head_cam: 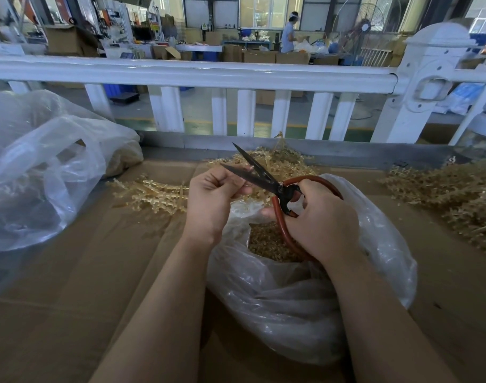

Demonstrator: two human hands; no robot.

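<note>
My right hand (323,221) grips the red looped handles of a pair of scissors (257,171), whose dark blades stand apart and point up and to the left. My left hand (210,201) is curled just under the blades and pinches something small and pale between thumb and fingers; I cannot make out what it is. Both hands hover over an open clear plastic bag (305,299) that holds several small tan cut pieces (266,243).
Tan plastic sprue strips (153,193) lie on the cardboard-covered table (84,299) behind my hands, with another heap (457,194) at the right. A large clear bag (43,167) sits at the left. A white railing (208,76) runs along the table's far edge.
</note>
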